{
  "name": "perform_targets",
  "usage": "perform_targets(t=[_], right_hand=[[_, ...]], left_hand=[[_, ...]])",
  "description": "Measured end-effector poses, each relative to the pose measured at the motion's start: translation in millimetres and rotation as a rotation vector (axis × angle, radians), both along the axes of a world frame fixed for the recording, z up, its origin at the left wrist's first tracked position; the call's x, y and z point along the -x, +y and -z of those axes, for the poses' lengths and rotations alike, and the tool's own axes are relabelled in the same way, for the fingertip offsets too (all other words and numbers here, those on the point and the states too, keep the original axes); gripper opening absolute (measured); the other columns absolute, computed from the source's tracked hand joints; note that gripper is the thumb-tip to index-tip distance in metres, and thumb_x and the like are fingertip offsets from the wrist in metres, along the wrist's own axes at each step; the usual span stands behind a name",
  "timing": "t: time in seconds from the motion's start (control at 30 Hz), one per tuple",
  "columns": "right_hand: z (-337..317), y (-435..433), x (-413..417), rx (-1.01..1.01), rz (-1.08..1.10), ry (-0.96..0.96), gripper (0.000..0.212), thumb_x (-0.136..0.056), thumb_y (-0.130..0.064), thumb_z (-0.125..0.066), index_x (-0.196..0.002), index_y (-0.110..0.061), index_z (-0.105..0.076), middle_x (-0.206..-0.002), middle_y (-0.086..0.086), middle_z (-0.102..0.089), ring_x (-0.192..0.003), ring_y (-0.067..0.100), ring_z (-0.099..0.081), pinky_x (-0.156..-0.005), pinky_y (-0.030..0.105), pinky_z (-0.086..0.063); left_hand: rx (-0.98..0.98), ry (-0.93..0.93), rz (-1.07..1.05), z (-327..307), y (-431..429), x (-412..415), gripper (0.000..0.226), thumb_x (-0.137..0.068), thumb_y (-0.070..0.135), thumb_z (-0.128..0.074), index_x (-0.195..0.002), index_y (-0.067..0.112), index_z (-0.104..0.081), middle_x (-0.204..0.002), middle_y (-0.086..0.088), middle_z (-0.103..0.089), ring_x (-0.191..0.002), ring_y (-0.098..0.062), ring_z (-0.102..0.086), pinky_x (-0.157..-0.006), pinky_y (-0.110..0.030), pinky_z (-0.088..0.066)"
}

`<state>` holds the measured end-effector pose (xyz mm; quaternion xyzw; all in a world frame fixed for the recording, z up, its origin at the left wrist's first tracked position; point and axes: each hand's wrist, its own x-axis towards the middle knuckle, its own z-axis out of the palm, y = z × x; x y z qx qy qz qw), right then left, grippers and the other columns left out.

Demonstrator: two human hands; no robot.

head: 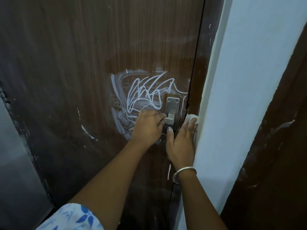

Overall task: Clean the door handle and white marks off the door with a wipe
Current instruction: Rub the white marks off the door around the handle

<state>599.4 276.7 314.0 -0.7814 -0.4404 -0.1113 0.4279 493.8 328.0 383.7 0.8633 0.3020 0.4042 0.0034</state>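
Observation:
A dark brown wooden door [74, 63] fills the view. White scribbled marks [146, 92] and smeared white streaks [119, 117] lie left of and above a metal door handle plate [172, 105]. My left hand [147, 127] grips the handle's lever, fingers curled round it. My right hand [182, 140] lies flat against the door's right edge with a white wipe [191, 117] under its fingertips, thumb stretched toward the handle. The lower half of the handle is hidden behind my hands.
A pale blue-white wall [240, 97] stands right beside the door edge, touching my right hand. A second brown door or panel [274, 163] is at the far right. A grey surface [15, 163] shows at the lower left.

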Motion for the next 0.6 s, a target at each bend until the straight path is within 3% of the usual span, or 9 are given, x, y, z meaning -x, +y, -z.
perform_targets(t=[0.23, 0.37, 0.6], right_hand=[[-7.3, 7.1, -5.2, -0.052, -0.025, -0.047, 0.085, -0.085, -0.065, -0.013, -0.149, -0.013, 0.008, -0.149, -0.003, 0.030, -0.143, 0.020, 0.014, -0.117, 0.042, -0.016], [1.3, 8.8, -11.0, -0.043, -0.029, -0.072, 0.079, -0.091, -0.056, -0.024, -0.149, -0.011, 0.006, -0.154, 0.004, 0.023, -0.144, 0.023, 0.012, -0.118, 0.045, -0.015], [55.2, -4.3, 2.6, 0.046, -0.041, 0.014, 0.081, -0.094, -0.050, -0.036, -0.148, -0.007, 0.006, -0.151, 0.005, 0.024, -0.142, 0.021, 0.019, -0.117, 0.045, -0.016]], left_hand=[[-0.020, 0.052, -0.002, 3.9, 2.5, 2.0, 0.037, -0.090, 0.015, -0.053, -0.126, 0.012, -0.058, -0.114, -0.008, -0.063, -0.111, -0.025, -0.052, -0.103, -0.034, -0.026], [-0.036, 0.123, -0.054, 13.5, 1.0, 1.2, 0.049, -0.087, 0.019, -0.054, -0.135, 0.018, -0.046, -0.121, -0.003, -0.054, -0.123, -0.021, -0.041, -0.116, -0.041, -0.013], [-0.062, 0.159, -0.072, 17.4, 0.5, 1.5, 0.055, -0.086, 0.022, -0.055, -0.139, 0.020, -0.039, -0.123, -0.003, -0.049, -0.126, -0.022, -0.036, -0.116, -0.041, -0.003]])
